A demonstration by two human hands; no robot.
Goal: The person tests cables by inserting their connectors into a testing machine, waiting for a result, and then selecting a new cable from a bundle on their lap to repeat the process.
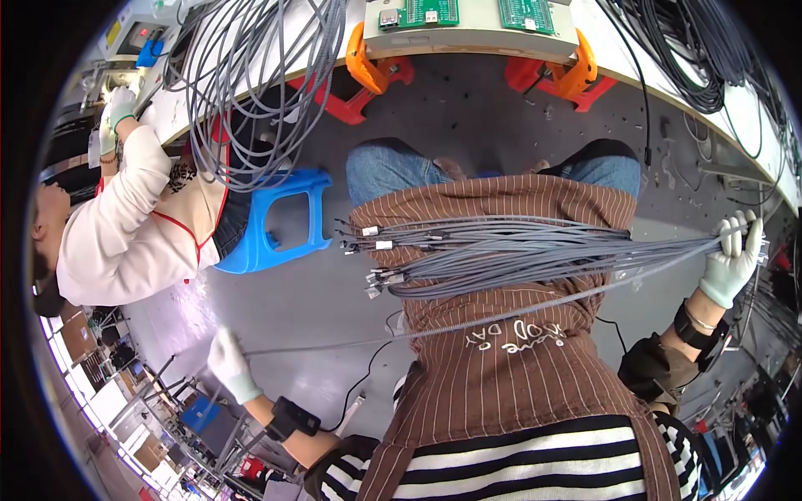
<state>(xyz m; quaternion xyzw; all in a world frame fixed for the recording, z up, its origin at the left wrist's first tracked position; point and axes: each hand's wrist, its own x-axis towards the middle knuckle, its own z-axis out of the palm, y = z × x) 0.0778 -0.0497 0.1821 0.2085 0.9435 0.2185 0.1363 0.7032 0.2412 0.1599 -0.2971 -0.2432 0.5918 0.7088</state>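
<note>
A bundle of grey cables (518,250) lies across my lap, its loose connector ends with white tags (383,245) toward the left. My right hand (733,263), in a white glove, is raised at the far right and closed around the bundle's other ends. One grey cable (501,316) stretches apart from the rest, slanting from the right hand down to the left. At the left, my gloved left hand (231,367) is closed on this cable. The tip of the cable at the left hand is too small to make out.
Grey cable coils (255,92) hang over the worktable's edge at upper left. Black cables (710,67) lie at upper right. Green circuit boards (430,12) sit between orange clamps (365,63). A co-worker (138,217) sits at left by a blue stool (288,221).
</note>
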